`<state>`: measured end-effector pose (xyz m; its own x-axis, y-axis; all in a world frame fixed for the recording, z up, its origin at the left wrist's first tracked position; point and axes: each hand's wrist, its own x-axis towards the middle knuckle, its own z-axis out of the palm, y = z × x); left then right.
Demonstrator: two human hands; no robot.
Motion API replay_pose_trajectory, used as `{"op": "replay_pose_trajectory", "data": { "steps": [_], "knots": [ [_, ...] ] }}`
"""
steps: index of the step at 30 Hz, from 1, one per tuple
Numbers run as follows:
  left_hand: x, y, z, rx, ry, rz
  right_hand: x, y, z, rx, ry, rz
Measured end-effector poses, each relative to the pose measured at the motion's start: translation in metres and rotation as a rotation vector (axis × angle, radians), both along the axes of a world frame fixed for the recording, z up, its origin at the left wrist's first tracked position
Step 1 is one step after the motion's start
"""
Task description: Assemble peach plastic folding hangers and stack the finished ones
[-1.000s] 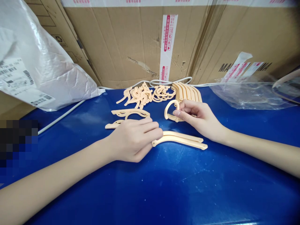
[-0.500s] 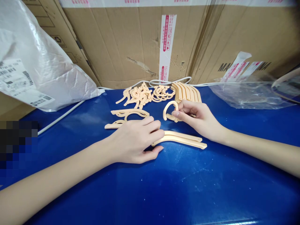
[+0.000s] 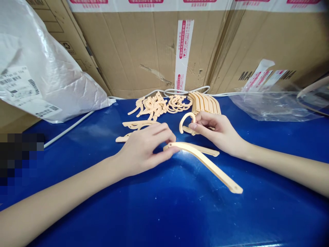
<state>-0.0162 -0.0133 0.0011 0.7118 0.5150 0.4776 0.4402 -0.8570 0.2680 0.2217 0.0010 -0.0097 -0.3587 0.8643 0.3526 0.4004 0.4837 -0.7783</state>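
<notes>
My left hand [image 3: 149,145] pinches one end of a cream plastic hanger arm [image 3: 209,164], a long curved piece that slants down to the right. Behind it a second hanger arm [image 3: 210,151] lies on the blue table [image 3: 164,212], partly covered by the first. In my right hand [image 3: 218,133], between thumb and fingers, is a cream hanger hook [image 3: 182,122] with its curve upward; a short straight part shows below the curve. Past my left hand, partly hidden by it, lie more hanger pieces [image 3: 135,125].
At the back sit a heap of small hanger pieces [image 3: 154,105], a cluster of hooks [image 3: 177,104] and a row of hanger arms [image 3: 204,103]. Cardboard boxes [image 3: 128,51] stand behind. A silvery parcel bag [image 3: 69,75] is at left, a clear plastic bag [image 3: 267,106] at right, with a white cable [image 3: 69,128].
My left hand has closed on the nearer of two side-by-side hanger arms. Its free end has swung toward me and away from the other. My right hand stays put with the hook.
</notes>
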Motion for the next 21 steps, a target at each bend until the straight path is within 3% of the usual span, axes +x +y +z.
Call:
{"op": "replay_pose_trajectory", "data": {
  "steps": [4, 9, 12, 14, 17, 21],
  "knots": [
    [0.000, 0.000, 0.010, -0.342, -0.287, 0.091, -0.001, -0.002, 0.001, 0.008, -0.003, -0.008],
    [-0.002, 0.003, 0.016, -0.632, -0.527, 0.040, -0.002, -0.004, 0.003, -0.036, 0.052, 0.016],
    [-0.001, 0.004, 0.017, -0.845, -0.609, 0.072, -0.004, -0.005, 0.006, -0.102, 0.115, 0.036],
    [0.000, 0.003, 0.017, -0.888, -0.593, 0.114, -0.005, -0.005, 0.007, -0.147, 0.163, 0.061],
    [0.002, -0.001, 0.015, -0.695, -0.395, 0.193, -0.006, -0.006, 0.007, -0.197, 0.175, 0.093],
    [0.000, -0.006, 0.003, -0.091, 0.003, 0.244, -0.005, -0.006, 0.005, -0.215, 0.149, 0.116]
  ]
}}
